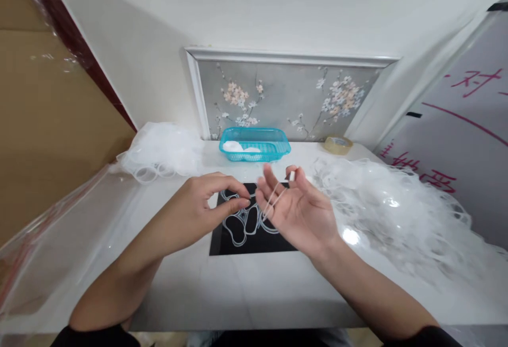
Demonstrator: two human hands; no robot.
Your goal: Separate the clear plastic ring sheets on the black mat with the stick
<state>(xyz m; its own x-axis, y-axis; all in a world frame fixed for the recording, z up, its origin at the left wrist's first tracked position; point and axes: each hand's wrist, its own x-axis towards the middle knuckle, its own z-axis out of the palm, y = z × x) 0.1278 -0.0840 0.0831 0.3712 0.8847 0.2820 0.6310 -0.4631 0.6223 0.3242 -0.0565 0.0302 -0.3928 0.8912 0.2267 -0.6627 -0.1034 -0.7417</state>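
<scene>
Left hand (198, 207): centre frame, I see thumb and forefinger pinched shut on a thin clear ring (273, 201).
Right hand (299, 212): palm up, fingers spread; the ring loops over them, and thumb and forefinger nip a small white piece (292, 175).
Mat (254, 244): black square, mid-table, more linked clear rings (240, 225) lying flat on it.
Progress, my read: early; blue basket (254, 144) upper centre holds only a few white bits.
Left to do: big glossy tangle (392, 215) right of frame, smaller heap (159, 151) upper left.
Tape roll (337, 144): beside basket.
</scene>
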